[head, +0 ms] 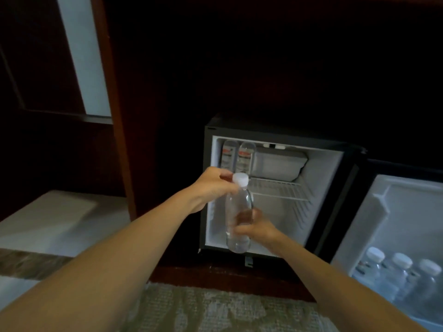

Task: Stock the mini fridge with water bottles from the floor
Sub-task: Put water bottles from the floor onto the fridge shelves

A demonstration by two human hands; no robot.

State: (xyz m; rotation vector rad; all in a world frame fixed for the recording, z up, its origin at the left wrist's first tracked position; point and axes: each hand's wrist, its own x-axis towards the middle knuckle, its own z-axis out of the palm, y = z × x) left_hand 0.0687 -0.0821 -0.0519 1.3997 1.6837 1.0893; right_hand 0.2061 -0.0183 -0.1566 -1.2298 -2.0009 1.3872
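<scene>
My left hand (213, 185) pinches the water bottle (239, 202) at the neck, just under its white cap. My right hand (257, 230) curls round its lower body. The bottle stands nearly upright between them, close before the open mini fridge (335, 188). The wire shelf (278, 188) lies just beyond and to the right, level with my left hand. Two stocked bottles (241, 156) stand at its far left.

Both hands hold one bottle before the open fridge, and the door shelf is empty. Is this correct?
No: the head view shows three capped bottles on the door shelf. Left hand and right hand do hold one bottle before the open fridge.
</scene>
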